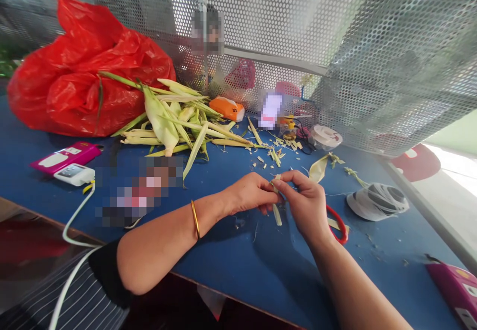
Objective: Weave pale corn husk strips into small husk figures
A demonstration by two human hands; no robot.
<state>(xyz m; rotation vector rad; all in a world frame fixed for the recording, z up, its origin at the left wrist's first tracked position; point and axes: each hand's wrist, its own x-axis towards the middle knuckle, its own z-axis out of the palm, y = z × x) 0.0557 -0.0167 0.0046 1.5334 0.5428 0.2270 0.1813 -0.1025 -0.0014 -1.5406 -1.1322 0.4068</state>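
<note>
My left hand (257,191) and my right hand (303,198) meet over the blue table, fingers pinched together on a small strip of pale green corn husk (277,214). Its lower end hangs below the fingertips; the part between them is mostly hidden. Partly covered by my right wrist lies a red-handled tool (340,225), probably scissors. Right of that rests a spool of white thread (377,202). A folded piece of husk (318,170) with a knotted end lies beyond my right hand. The pile of corn husks (164,121) is farther back on the left.
A big red plastic bag (93,81) fills the back left. Nearby are an orange tissue pack (226,108), a tape roll (326,136), a lit phone (271,110) and husk scraps (276,156). A white cable (74,220) runs over the left table edge. Perforated metal panels (268,17) stand behind.
</note>
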